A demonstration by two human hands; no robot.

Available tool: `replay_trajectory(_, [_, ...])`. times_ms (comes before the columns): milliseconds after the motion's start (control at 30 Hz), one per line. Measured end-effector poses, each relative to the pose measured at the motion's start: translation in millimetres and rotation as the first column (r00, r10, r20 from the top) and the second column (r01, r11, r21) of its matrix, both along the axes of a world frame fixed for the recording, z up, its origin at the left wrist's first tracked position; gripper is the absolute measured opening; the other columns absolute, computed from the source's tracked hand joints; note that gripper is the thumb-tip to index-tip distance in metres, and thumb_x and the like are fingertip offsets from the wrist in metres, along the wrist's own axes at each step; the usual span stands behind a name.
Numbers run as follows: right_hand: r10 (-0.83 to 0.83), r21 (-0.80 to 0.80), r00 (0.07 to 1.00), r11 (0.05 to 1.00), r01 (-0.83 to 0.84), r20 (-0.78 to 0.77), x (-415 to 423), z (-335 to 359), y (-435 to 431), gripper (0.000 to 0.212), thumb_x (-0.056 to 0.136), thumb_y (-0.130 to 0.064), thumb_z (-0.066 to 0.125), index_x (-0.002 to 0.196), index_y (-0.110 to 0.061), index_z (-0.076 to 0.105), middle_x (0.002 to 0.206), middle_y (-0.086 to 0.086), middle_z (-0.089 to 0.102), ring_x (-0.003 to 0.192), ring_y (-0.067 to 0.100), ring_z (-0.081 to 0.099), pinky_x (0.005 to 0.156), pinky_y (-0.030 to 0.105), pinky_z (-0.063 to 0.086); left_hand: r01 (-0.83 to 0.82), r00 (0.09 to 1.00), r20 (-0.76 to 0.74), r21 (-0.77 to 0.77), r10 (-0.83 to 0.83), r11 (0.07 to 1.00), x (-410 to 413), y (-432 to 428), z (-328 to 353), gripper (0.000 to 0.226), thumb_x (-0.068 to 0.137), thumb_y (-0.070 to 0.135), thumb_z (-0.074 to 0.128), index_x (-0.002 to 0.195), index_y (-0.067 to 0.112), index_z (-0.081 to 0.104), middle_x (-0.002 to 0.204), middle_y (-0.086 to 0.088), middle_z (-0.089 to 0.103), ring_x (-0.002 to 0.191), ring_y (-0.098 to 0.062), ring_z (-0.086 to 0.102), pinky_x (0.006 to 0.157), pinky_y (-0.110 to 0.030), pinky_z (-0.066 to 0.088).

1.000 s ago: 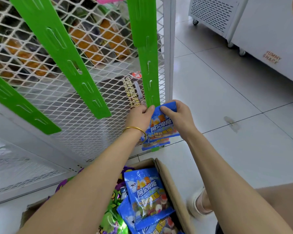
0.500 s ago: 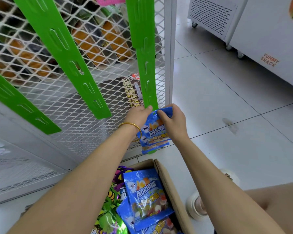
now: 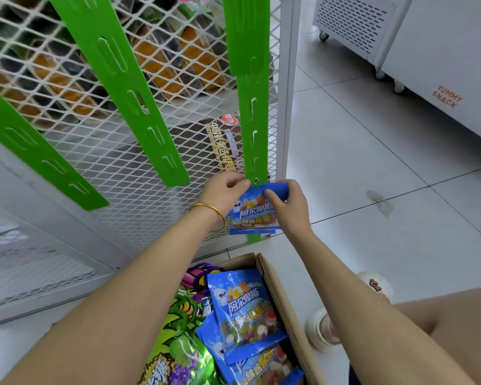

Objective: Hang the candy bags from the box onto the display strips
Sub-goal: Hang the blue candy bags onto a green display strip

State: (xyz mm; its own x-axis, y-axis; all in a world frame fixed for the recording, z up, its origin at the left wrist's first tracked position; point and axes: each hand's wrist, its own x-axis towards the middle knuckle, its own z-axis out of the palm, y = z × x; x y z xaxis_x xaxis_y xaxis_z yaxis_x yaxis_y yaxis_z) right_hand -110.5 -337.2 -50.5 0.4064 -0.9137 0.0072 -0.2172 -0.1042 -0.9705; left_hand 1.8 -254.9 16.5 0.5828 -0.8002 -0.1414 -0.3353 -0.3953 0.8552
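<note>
At the right strip's foot | both my hands pinch one blue bag: left, right | three green strips | box: several bags

Glossy plastic candy bag, cardboard box

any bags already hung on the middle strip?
No, the middle strip shows only bare hooks; both hands hold the blue bag at the right strip.

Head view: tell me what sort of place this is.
Most likely a snack shop aisle. Green display strips hang on a white mesh rack with packaged goods behind, a cardboard box of candy bags sits on the tiled floor, and a white chest freezer reads "Yummy Snack".
</note>
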Motion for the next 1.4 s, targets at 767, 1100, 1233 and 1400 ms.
replay_trajectory(767, [0.117, 0.031, 0.936, 0.993, -0.114, -0.333, -30.4, -52.3, 59.3, 0.016, 0.088, -0.011, 0.056, 0.105, -0.01, 0.053, 0.096, 0.002, 0.057, 0.085, 0.021, 0.057, 0.074, 0.032, 0.046, -0.189, 0.802, 0.539, 0.636, -0.255, 0.748, -50.4, 117.5, -92.5, 0.041, 0.09, 0.038, 0.055, 0.118, 0.009, 0.043, 0.12, -0.01, 0.057, 0.112, -0.029, 0.054, 0.079, -0.036, 0.044])
replay_trajectory(1100, [0.193, 0.14, 0.941, 0.977, -0.159, -0.277, -33.0, -37.8, 60.4, 0.018, 0.088, -0.016, 0.06, 0.104, -0.01, 0.057, 0.093, 0.0, 0.059, 0.087, 0.019, 0.058, 0.082, 0.039, 0.051, -0.122, 0.992, 0.049, 0.275, 0.112, 0.954, -43.4, 118.5, -74.0, 0.01, 0.087, 0.003, 0.055, 0.081, 0.01, 0.056, 0.075, -0.007, 0.054, 0.077, -0.024, 0.054, 0.068, -0.029, 0.043])
replay_trajectory(1233, [0.363, 0.421, 0.928, 0.832, -0.362, 0.081, -34.5, -14.3, 61.0, 0.031, 0.083, -0.03, 0.067, 0.106, -0.01, 0.061, 0.106, 0.01, 0.065, 0.09, 0.017, 0.063, 0.082, 0.031, 0.05, -0.073, 0.939, -0.325, 0.123, 0.109, 0.99, -38.1, 113.4, -39.7, 0.022, 0.091, -0.003, 0.049, 0.077, 0.014, 0.053, 0.071, -0.004, 0.048, 0.073, -0.019, 0.05, 0.07, -0.034, 0.048])
replay_trajectory(1400, [0.384, 0.489, 0.85, 0.698, -0.522, 0.36, -36.7, 23.3, 37.2, 0.037, 0.069, -0.027, 0.078, 0.1, -0.011, 0.064, 0.089, 0.003, 0.073, 0.078, 0.02, 0.069, 0.066, 0.033, 0.057, -0.208, 0.874, -0.453, -0.02, 0.176, 0.978, -18.5, 94.1, -0.2, 0.023, 0.093, -0.006, 0.044, 0.078, 0.01, 0.052, 0.078, -0.01, 0.049, 0.08, -0.024, 0.053, 0.073, -0.036, 0.052])
